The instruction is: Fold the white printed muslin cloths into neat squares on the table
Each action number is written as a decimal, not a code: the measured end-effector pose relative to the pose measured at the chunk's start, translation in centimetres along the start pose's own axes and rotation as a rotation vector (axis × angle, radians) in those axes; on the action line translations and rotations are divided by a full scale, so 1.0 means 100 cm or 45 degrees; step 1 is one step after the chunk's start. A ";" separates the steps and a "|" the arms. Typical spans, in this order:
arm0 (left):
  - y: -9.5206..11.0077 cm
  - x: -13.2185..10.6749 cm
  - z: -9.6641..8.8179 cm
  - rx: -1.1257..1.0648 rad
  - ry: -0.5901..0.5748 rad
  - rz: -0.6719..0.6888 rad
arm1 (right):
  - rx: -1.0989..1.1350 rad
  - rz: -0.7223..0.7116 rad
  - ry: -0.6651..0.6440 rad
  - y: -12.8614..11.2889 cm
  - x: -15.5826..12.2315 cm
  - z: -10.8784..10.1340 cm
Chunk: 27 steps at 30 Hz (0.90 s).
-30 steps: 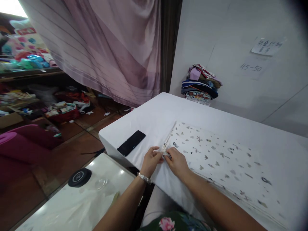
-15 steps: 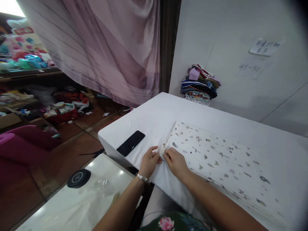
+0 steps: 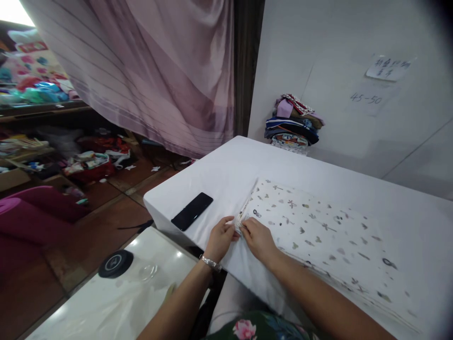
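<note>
A folded white cloth (image 3: 304, 222) with small printed motifs lies flat on the white-covered table, its layers showing along the near and left edges. At its near left corner, my right hand (image 3: 258, 238) pinches the layered edge between thumb and fingers. Just left of it, my left hand (image 3: 222, 236) has curled fingers closed at that same corner; a bracelet (image 3: 211, 262) circles its wrist. The fingertips of both hands almost meet, and they partly hide the corner. A black phone (image 3: 192, 211) rests on the table, left of my left hand.
The table (image 3: 226, 165) reaches the wall, where a stack of folded fabrics (image 3: 293, 125) stands behind it. Lower left, a white surface (image 3: 159, 245) holds a round black object (image 3: 116, 263). A pink curtain (image 3: 170, 71) hangs at the back; a pink roll (image 3: 35, 212) lies left.
</note>
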<state>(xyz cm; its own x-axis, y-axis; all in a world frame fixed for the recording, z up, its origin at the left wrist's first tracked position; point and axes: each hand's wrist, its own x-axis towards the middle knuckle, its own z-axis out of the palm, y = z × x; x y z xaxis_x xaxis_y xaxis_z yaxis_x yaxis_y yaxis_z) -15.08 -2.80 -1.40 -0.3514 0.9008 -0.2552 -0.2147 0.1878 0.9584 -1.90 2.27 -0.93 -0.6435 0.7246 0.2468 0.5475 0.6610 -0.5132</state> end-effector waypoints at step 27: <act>0.023 0.015 0.002 1.236 -0.005 0.238 | -0.459 0.139 0.156 0.096 -0.195 -0.095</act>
<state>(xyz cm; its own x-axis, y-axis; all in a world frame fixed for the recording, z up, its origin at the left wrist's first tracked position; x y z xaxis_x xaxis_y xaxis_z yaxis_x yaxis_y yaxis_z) -15.91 -0.91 0.44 -0.2999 0.9497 -0.0905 0.6854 0.2805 0.6720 20.97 -3.65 -2.80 -0.5142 0.7979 0.3144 0.7759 0.5890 -0.2258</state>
